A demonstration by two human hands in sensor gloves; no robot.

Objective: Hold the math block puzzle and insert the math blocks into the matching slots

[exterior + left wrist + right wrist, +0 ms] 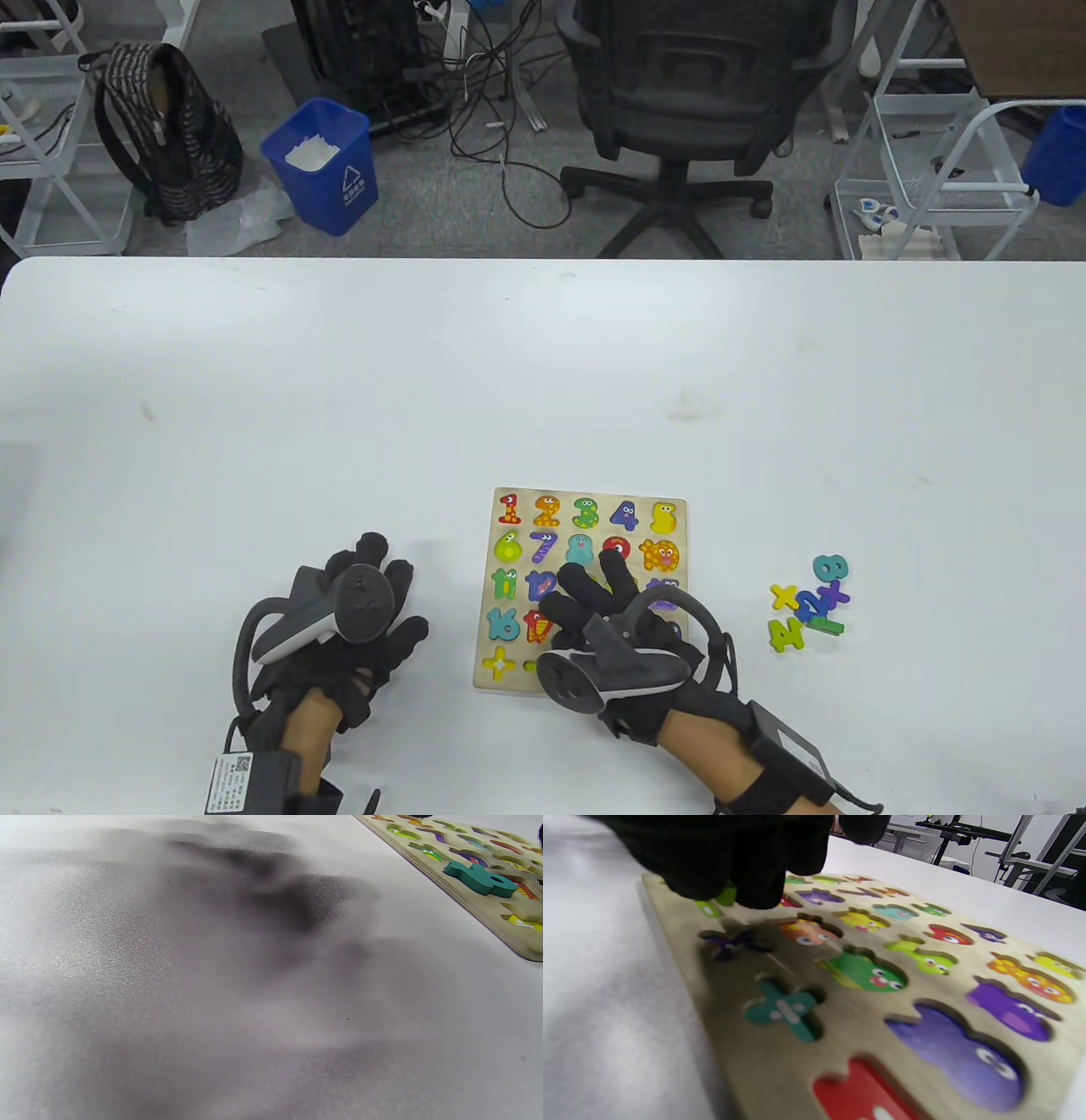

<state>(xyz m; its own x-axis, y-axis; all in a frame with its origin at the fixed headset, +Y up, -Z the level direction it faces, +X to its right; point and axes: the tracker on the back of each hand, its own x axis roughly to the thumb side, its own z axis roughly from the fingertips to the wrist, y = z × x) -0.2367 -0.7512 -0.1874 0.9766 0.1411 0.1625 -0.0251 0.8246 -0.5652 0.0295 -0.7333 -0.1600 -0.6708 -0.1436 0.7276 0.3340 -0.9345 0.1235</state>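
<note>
The right hand (pixel 619 628) covers the lower part of the puzzle board (pixel 585 526), fingers pinching a green block (pixel 726 895). The left hand (pixel 339 620) lies spread on the table (pixel 339 382), beside the board. Loose blocks (pixel 806 604) wait at the right.

Right hand (pixel 607 632) over puzzle board (pixel 585 586) — left hand (pixel 344 620) beside.

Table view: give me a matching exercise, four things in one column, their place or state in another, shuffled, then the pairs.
Things:
1. left hand
2. right hand
3. puzzle board
4. loose blocks

Places or states:
A. heaped on the table right of the board
B. over the board's near rows
C. flat on the table, between the left hand and the loose blocks
D. on the table left of the board, off it

Pairs: 1-D, 2-B, 3-C, 4-A
</note>
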